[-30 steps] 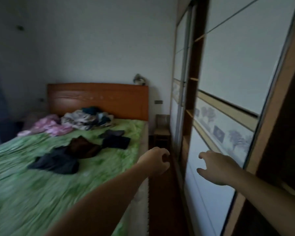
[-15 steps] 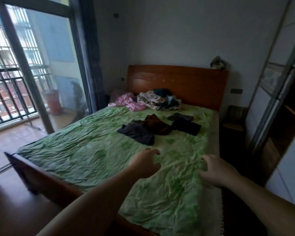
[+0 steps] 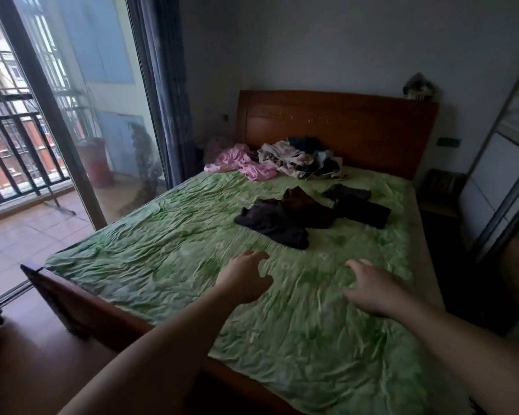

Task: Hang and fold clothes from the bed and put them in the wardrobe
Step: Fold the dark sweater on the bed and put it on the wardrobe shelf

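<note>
Clothes are lying on the bed (image 3: pixel 168 265) in two groups: dark clothes (image 3: pixel 300 217) in the middle of the green sheet, and a mixed pile (image 3: pixel 300 157) with a pink garment (image 3: pixel 240 163) near the headboard (image 3: pixel 342 121). One second ago the person was facing the wardrobe (image 3: pixel 504 175), with both hands reaching toward its sliding door; now the view is turning to the bed, and the wardrobe is showing only at the right edge. The left hand (image 3: pixel 246 277) and the right hand (image 3: pixel 372 289) are hovering over the sheet, fingers loosely curled and a little spread, holding nothing. They are near the dark clothes but not touching them. It seems the person is going for the next garment, probably the nearest dark one.
</note>
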The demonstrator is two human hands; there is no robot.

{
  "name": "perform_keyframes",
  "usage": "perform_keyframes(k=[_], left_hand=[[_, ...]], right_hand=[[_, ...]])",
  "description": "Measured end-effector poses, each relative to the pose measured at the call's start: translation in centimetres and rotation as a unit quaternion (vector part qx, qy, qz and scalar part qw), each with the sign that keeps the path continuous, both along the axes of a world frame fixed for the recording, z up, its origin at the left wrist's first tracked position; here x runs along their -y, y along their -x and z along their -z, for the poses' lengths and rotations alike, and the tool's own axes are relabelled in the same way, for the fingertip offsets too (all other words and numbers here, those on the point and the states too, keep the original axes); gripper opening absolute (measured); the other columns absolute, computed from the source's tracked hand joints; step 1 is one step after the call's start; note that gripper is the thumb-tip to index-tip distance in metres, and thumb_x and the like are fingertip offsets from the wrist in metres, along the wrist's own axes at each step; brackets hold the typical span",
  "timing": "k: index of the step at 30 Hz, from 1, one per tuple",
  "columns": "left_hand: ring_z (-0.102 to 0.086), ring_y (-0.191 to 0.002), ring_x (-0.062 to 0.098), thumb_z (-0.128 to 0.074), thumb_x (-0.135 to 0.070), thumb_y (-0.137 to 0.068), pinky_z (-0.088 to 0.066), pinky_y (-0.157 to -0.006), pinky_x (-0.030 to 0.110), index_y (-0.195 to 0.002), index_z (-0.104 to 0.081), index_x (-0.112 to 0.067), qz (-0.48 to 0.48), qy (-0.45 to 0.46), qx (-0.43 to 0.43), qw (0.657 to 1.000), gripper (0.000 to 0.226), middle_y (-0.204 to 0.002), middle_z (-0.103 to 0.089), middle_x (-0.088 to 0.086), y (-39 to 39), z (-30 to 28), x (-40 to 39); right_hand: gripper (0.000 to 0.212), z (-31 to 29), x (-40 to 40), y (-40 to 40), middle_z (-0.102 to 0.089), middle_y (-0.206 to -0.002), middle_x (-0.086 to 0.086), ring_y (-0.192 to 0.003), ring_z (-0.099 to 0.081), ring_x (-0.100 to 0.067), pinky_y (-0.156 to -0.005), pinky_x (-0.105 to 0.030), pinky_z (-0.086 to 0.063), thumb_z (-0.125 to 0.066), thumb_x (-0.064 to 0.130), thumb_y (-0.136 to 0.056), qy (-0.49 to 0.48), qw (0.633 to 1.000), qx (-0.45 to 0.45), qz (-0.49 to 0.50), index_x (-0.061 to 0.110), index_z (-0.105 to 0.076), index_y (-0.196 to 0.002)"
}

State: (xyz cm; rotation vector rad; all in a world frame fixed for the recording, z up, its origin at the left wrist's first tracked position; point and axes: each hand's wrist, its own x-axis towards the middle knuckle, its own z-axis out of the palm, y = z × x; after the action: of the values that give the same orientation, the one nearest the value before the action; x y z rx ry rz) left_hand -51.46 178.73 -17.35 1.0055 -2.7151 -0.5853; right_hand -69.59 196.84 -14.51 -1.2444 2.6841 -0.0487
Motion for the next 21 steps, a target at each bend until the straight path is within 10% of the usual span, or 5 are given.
perform_keyframes(k=[21], left_hand=[[-0.045, -0.125, 0.021, -0.058, -0.045, -0.085, -0.049, -0.092, 0.042, -0.138, -0.037, -0.039, 0.042, 0.014, 0.095, 0.994, 0.058, -0.143, -0.042, -0.007, 19.4, 9.8, 29.3]], right_hand=[[0.064, 14.1, 29.5, 18.6, -0.040, -0.142, -0.004, -0.125, -0.047, -0.027, -0.095, -0.040, -0.046, -0.052, 0.046, -0.088, 0.002, 0.994, 0.070, 0.081, 0.019, -0.032, -0.143]])
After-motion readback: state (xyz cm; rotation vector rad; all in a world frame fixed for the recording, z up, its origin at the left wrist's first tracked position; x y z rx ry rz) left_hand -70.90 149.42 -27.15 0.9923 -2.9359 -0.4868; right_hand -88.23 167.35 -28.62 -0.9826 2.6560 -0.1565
